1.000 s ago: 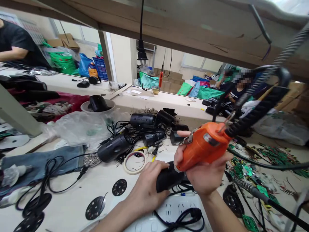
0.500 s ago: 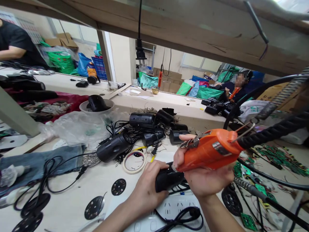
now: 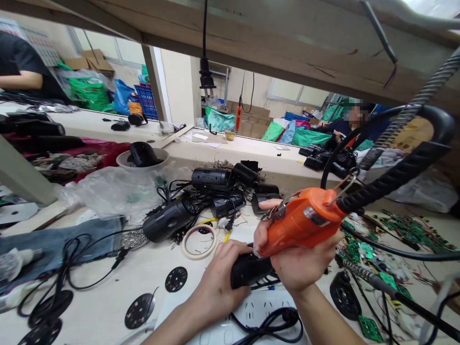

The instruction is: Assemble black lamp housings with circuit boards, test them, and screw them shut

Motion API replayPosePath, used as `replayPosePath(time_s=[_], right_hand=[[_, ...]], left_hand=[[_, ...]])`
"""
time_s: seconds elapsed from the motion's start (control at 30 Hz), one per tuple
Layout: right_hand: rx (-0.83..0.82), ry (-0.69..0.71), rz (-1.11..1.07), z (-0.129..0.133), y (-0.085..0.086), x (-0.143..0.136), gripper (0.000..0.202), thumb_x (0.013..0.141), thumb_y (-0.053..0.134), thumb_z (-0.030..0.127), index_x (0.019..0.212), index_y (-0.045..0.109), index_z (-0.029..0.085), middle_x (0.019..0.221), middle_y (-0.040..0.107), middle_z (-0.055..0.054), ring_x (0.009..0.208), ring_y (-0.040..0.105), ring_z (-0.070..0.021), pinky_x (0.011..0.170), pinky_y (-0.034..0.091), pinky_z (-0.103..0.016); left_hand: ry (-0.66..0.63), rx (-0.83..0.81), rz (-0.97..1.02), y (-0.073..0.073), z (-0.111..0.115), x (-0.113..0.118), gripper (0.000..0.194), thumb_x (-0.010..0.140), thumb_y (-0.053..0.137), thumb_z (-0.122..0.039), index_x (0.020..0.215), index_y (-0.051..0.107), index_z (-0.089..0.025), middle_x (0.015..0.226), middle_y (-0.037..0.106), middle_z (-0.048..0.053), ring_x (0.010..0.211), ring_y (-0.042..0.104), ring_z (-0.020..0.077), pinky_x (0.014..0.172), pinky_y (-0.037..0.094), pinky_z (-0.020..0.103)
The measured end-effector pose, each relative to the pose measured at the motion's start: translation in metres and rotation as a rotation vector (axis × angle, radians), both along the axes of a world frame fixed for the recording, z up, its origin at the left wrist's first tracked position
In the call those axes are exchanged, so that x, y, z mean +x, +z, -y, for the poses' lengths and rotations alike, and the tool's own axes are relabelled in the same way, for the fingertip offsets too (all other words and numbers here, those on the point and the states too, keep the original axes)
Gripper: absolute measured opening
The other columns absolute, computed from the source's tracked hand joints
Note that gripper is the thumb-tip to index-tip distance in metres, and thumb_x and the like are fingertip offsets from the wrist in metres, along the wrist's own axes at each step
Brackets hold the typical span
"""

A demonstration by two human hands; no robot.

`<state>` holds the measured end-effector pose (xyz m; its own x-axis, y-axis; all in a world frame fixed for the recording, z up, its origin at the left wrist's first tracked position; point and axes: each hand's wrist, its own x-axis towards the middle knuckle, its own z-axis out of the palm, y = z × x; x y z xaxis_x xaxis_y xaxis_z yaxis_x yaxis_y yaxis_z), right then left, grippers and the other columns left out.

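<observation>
My right hand (image 3: 305, 268) is wrapped round an orange electric screwdriver (image 3: 302, 223), tilted down to the left, with a black cable leaving its upper end. My left hand (image 3: 224, 278) grips a black plastic housing (image 3: 247, 270) from the left side, above a white power strip (image 3: 251, 306). The screwdriver's tip end meets the top of this housing; the bit itself is hidden by my fingers. A coiled black cord (image 3: 273, 328) lies on the strip below. Just beyond my left hand sits a roll of masking tape (image 3: 199, 242).
Several black cylindrical housings (image 3: 168, 219) with cords are heaped behind the hands. Green circuit boards (image 3: 402, 230) cover the right side. Black perforated discs (image 3: 176, 279) and blue denim (image 3: 64, 249) lie left. A wooden shelf (image 3: 269, 48) hangs overhead. Two people work beyond the bench.
The screwdriver and my right hand have shifted slightly left and down toward the housing, with the cable bending more sharply. My left hand keeps its hold.
</observation>
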<state>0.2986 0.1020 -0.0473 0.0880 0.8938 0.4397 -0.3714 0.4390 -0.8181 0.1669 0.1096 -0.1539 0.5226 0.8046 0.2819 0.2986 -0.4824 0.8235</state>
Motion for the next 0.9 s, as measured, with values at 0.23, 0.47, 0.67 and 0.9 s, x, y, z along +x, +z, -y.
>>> replayPosePath(time_s=[0.23,0.47,0.67,0.9], right_hand=[[-0.027,0.013,0.012,0.000,-0.002,0.001,0.076,0.069,0.044,0.089,0.095,0.070,0.022,0.050,0.057,-0.002,0.041,0.048,-0.0182,0.039,0.036,-0.027],[-0.082,0.045,0.066,-0.007,-0.006,-0.001,0.076,0.066,0.045,0.090,0.092,0.066,0.022,0.058,0.059,-0.003,0.042,0.047,-0.0171,0.038,0.037,-0.028],[-0.141,0.073,0.062,-0.019,-0.006,-0.008,0.084,0.063,0.041,0.094,0.085,0.065,0.016,0.048,0.052,-0.001,0.034,0.041,-0.0121,0.033,0.031,-0.023],[-0.137,0.062,0.049,-0.022,-0.004,-0.007,0.087,0.058,0.040,0.097,0.080,0.065,0.017,0.044,0.048,0.001,0.036,0.045,-0.0138,0.033,0.034,-0.023]], left_hand=[[-0.002,-0.009,0.005,-0.001,0.001,-0.001,0.059,0.057,0.059,-0.002,0.110,0.052,-0.026,0.111,0.056,0.003,0.106,0.048,0.0247,0.092,0.040,0.040],[0.016,0.012,0.004,-0.004,-0.003,-0.002,0.054,0.057,0.065,-0.004,0.106,0.054,-0.024,0.109,0.057,0.003,0.104,0.051,0.0240,0.089,0.043,0.037],[0.022,0.024,-0.001,-0.003,-0.003,-0.003,0.047,0.057,0.068,-0.005,0.099,0.056,-0.024,0.107,0.058,0.003,0.103,0.052,0.0242,0.090,0.043,0.037],[0.023,0.011,-0.010,-0.001,-0.002,-0.003,0.046,0.060,0.069,-0.007,0.100,0.057,-0.024,0.106,0.057,0.003,0.102,0.053,0.0238,0.090,0.043,0.038]])
